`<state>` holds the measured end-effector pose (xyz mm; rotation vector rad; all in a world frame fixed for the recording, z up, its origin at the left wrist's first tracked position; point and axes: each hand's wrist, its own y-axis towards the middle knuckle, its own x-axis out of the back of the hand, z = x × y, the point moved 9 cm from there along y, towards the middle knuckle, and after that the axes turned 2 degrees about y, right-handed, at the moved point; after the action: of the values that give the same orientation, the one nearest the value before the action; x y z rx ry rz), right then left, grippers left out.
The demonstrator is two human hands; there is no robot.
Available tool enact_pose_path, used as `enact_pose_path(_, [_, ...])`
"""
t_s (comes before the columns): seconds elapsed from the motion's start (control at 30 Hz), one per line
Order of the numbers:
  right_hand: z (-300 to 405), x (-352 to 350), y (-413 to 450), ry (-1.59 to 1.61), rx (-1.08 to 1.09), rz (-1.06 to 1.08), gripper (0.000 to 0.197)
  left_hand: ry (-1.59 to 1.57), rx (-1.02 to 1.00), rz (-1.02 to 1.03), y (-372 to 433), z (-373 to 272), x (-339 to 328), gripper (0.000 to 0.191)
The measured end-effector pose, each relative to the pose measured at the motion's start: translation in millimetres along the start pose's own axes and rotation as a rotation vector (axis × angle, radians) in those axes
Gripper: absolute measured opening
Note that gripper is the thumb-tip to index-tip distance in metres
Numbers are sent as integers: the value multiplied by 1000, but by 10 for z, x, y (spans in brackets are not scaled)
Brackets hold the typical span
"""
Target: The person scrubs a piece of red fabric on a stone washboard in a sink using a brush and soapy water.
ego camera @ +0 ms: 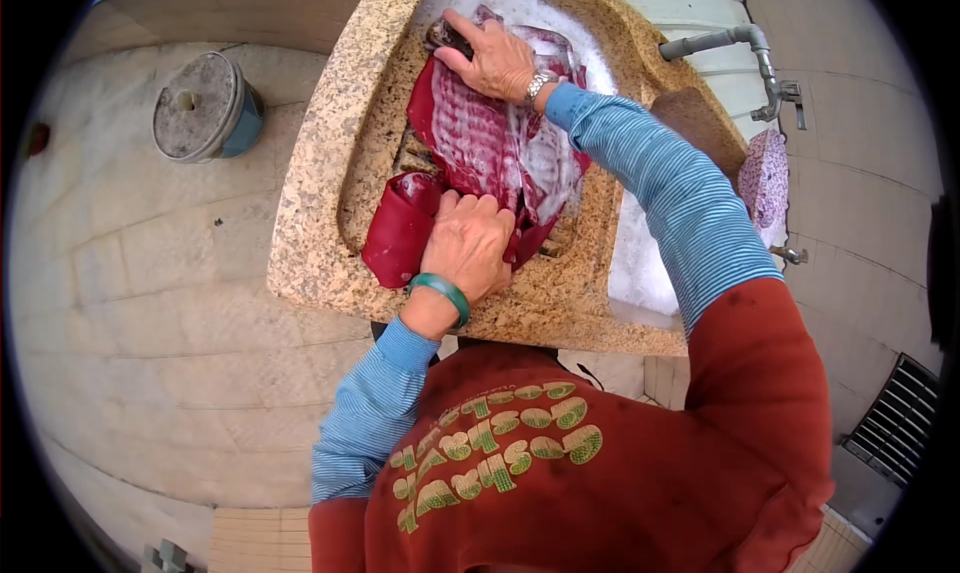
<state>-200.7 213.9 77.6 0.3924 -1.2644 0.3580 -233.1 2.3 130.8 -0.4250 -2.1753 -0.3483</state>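
A wet red cloth (469,134), streaked with white suds, is spread over the ribbed slope of a granite-look wash basin (306,220). My left hand (469,235), with a green bangle at its wrist, grips the cloth's near part. Beside its fingers a smooth red fold (397,232) hangs over the basin's near rim. Farther up, my right hand (495,59), wearing a metal watch, holds a dark scrubbing brush (448,33) at the cloth's far left edge. Much of the brush is hidden under the fingers.
Foamy water (600,78) fills the basin's far end. At the right are a brown block (694,123), a white slab-like thing (641,265), a metal tap (776,97) and a pink speckled item (763,172). A lidded bucket (199,108) stands on the tiled floor at left.
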Motion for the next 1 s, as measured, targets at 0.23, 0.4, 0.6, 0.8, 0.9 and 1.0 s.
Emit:
enact_pose_path(0.23, [105,140,-410,32,242,-100,59,-43,13,11,-3,-31,10,17])
enact_pose_path(0.4, [-353,104,193,-73,-68,-96,56,-29,-2,4,39,-58,3,18])
enact_pose_path(0.6, [434,158,-1251,152,428,199,68,-8,48,-7,-37,50,12,20])
enact_pose_path(0.8, [-612,275,-104,-154,21,-231,58,-49,13,-20,53,-70,53,10])
enact_pose_path(0.9, [-344,134,-467,-21,36,-41,60,-51,-6,-70,3,-26,36,12])
enact_pose_path(1.0, [359,257,-1418,141,239,150,65,-51,33,-123,-53,63,76,11])
